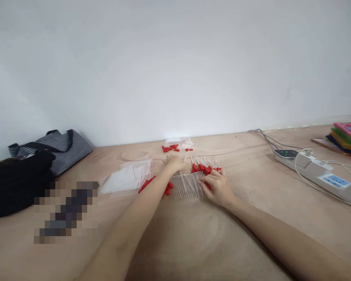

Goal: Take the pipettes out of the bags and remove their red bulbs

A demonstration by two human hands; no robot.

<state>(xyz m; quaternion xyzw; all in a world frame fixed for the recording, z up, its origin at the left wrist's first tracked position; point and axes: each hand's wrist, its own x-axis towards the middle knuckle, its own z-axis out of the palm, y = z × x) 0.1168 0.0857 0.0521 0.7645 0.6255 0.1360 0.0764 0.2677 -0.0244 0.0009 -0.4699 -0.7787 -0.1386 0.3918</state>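
My left hand [174, 164] reaches forward over the work area, near the loose red rubber bulbs [170, 148]. Its fingers point away from me and are mostly hidden. My right hand [219, 188] is at the right end of a row of thin clear tubes [185, 186], fingers bent and thumb close to the fingertips. What they grip, if anything, is too small to make out. Just beyond it lies a bunch of droppers [206, 168] with red bulbs on clear tubes. More red-bulbed droppers [168, 189] lie partly behind my left forearm.
Clear plastic bags [125, 175] with red lines are piled to the left; another bag [178, 142] lies by the wall. A striped bag [73, 150], dark cloth [20, 183] and a blurred-out object [73, 210] stand left. At right are a power strip [324, 175] and coloured trays [348, 138].
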